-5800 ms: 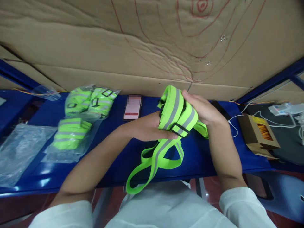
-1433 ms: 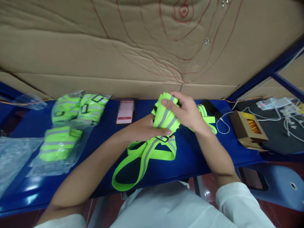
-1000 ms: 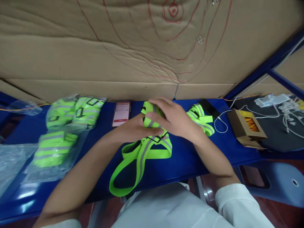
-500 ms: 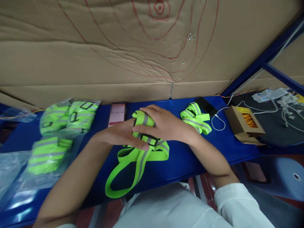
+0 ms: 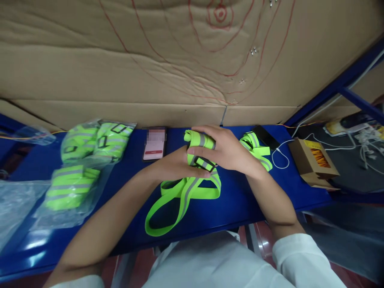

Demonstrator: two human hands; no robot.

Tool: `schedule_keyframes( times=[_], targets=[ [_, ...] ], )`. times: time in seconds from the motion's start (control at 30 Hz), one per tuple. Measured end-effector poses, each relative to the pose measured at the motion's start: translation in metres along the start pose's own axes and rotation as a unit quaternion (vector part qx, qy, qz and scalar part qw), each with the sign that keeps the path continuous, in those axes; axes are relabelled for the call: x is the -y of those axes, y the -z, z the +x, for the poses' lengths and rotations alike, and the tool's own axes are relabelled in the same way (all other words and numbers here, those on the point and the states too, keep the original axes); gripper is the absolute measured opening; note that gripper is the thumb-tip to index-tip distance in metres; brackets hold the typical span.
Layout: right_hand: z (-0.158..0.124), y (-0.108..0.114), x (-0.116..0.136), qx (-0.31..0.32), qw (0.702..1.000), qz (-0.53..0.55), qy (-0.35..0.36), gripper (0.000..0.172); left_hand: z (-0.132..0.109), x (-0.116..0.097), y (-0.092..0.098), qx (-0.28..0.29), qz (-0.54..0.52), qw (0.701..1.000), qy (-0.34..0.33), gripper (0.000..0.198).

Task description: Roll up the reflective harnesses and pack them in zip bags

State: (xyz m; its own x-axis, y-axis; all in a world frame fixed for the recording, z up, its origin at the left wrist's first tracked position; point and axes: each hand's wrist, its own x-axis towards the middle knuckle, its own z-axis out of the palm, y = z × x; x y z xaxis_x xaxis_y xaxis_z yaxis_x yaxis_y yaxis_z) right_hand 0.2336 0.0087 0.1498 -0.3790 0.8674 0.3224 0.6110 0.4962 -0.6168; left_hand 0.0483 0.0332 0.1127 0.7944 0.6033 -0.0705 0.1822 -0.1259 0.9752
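Both hands hold a neon-yellow reflective strap [image 5: 195, 139] with a grey stripe and a black buckle, partly rolled into a bundle above the table. My left hand [image 5: 177, 165] is closed round its lower left side, the thumb lying near the buckle. From the upper right, my right hand [image 5: 225, 149] is wrapped over the bundle, its thumb pressed across the front. A long loop of the strap hangs below onto the blue table [image 5: 237, 208]. Behind my right wrist lies another loose neon strap [image 5: 258, 151]. Some fingers are hidden behind the bundle.
Clear bags with folded neon straps [image 5: 72, 188] lie at the left. A lit phone [image 5: 155, 146] stands near the cardboard wall [image 5: 135, 80]. On the right are a black phone [image 5: 266, 137] on a white cable and an open cardboard box [image 5: 309, 166].
The view has shifted a little, so most things sit further right. Both hands keep hold of the strap bundle, which appears slightly more upright and more exposed at its top.
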Motion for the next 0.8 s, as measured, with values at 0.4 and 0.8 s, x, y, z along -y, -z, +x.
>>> schedule_keyframes(
  times=[0.4,0.8],
  targets=[
    [0.005,0.002,-0.007,0.073,0.984,0.146,-0.077,0.038,0.004,0.011,0.012,0.032,0.041,0.998,-0.035,0.042],
    [-0.002,0.020,-0.013,0.084,0.949,0.251,-0.169,0.040,0.003,0.011,0.008,0.104,-0.129,0.985,0.052,0.037]
  ],
)
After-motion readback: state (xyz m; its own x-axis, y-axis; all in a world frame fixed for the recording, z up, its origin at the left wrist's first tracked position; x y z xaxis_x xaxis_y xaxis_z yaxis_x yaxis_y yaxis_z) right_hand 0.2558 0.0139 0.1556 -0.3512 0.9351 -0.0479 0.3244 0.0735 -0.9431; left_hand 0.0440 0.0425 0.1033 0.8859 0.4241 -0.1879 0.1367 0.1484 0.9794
